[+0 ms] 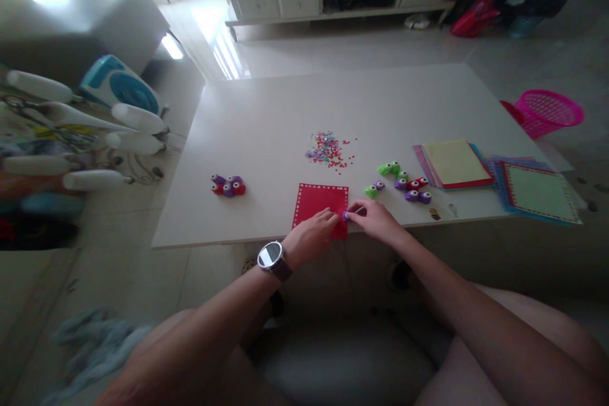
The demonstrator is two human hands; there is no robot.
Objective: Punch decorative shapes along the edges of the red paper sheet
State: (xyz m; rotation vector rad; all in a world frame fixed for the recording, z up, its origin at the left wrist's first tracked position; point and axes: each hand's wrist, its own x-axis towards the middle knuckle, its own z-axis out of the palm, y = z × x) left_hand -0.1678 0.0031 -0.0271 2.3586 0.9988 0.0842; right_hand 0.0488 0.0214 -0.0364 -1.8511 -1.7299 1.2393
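Note:
A red paper sheet point(316, 200) lies at the table's front edge, with small punched holes along its top and left borders. My left hand point(320, 226), with a watch point(271, 255) on its wrist, rests on the sheet, fingers stretched out. At the sheet's right edge, my right hand point(373, 219) grips a small purple paper punch point(345, 216) between thumb and fingers. Beyond the sheet is a scattered pile of tiny coloured paper bits point(327, 148). Several green, purple and red punches point(413, 184) sit to the right, and another cluster of punches point(228, 186) stands left.
On the right of the white table point(257, 114) are a stack of coloured paper point(454, 163) and another stack topped by a pale green bordered sheet point(542, 190). A pink basket point(549, 111) stands beyond the right edge. White-handled objects point(136, 117) are off to the left.

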